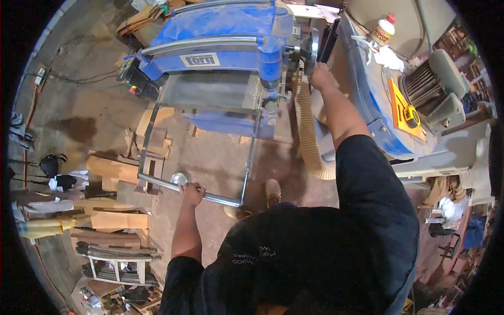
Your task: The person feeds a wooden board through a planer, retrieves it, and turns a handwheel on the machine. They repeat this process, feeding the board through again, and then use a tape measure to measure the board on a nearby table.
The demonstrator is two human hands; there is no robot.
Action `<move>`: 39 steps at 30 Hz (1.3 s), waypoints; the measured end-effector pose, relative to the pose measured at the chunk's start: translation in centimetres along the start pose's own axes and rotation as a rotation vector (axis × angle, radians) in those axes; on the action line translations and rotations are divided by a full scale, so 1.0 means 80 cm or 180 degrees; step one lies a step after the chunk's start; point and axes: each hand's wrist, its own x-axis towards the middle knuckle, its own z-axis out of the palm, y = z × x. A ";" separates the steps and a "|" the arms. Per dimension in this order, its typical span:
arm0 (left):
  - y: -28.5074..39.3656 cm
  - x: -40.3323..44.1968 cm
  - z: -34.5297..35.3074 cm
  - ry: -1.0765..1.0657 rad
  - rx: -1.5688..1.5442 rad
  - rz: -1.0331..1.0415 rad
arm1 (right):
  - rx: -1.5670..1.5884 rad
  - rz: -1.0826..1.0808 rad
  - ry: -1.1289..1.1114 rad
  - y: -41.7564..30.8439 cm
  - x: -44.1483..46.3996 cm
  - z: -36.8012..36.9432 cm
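Observation:
A blue machine [210, 31] with a "torq" label stands in front of me. From it a metal frame extends towards me, ending in a silver roller bar [215, 198]. My left hand [192, 193] is closed round this bar, beside a round metal disc [180, 178]. My right hand [321, 76] reaches to the machine's right side, at the edge of a handwheel [314, 46], with its fingers closed on the rim. A ribbed beige hose [304, 126] hangs just left of my right forearm.
On the right, a dusty blue surface [357, 89] carries a glue bottle [383, 30], a yellow square [400, 107] and a tape measure [411, 116]. Wood boards [119, 220] lie on the floor at the left. Cables run across the upper left floor.

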 end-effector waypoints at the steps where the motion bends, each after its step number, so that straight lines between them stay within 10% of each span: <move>1: -0.001 -0.004 0.000 0.0013 -0.0007 -0.0010 | 0.0091 -0.0040 -0.0068 -0.004 -0.010 -0.014; 39: -0.002 -0.009 0.018 0.0949 -0.0261 0.0357 | -0.0262 0.0210 -0.0280 -0.006 -0.009 -0.010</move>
